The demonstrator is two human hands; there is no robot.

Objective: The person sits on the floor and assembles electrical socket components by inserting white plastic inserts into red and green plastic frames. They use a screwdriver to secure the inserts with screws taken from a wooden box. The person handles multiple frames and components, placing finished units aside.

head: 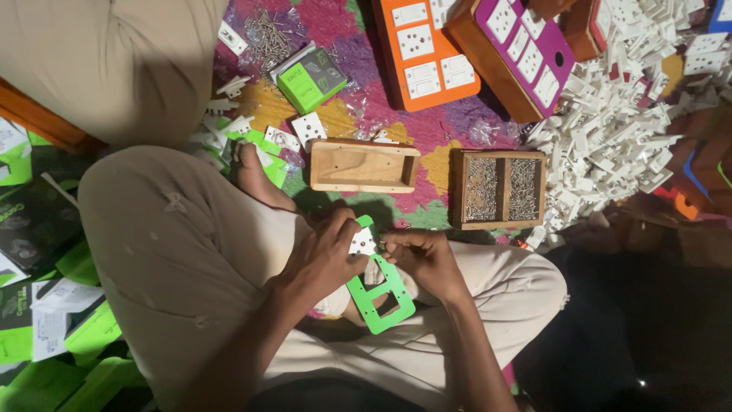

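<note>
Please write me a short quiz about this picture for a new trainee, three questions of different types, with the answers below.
1. True or false: the left hand holds a white socket piece against the green plate.
2. Which thing lies nearest to the right of the empty wooden box?
A. the orange board
B. the wooden tray of screws
C. the small green carton
3. Fill in: the heap of white plastic parts lies to the ____ of the tray of screws.

Key
1. True; the right hand meets it from the other side.
2. B
3. right
</note>
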